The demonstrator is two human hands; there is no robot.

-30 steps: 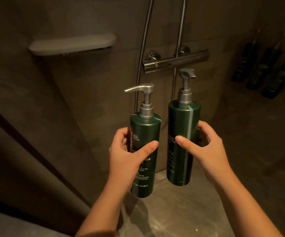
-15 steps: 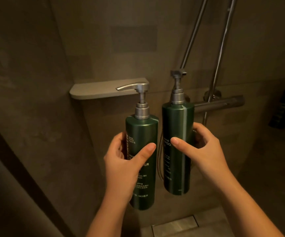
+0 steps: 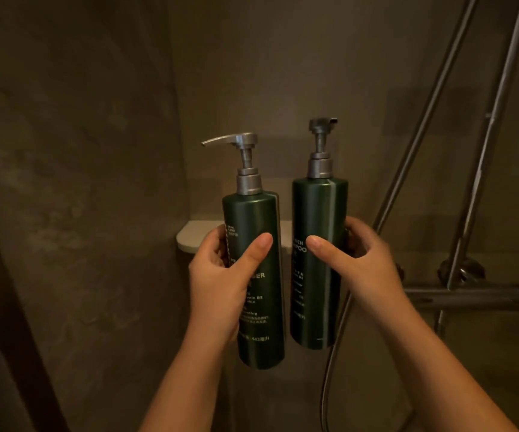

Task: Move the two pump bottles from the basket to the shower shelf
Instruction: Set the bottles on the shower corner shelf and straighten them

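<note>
Dim, warm brownish light. Vertical glare streak on right bottle. Lower left of frame darkest. Rails at right edge bowed; slight softness overall.

Two dark green pump bottles (pale lettering, silver-grey pumps), off-white shower shelf, mottled brown-grey wall.

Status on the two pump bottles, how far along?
Done: both bottles are out of the basket, which is not in view. In hand: the left hand holds the left bottle, the right hand the right bottle, both upright in front of the shelf. Left: set both on it and let go.
</note>
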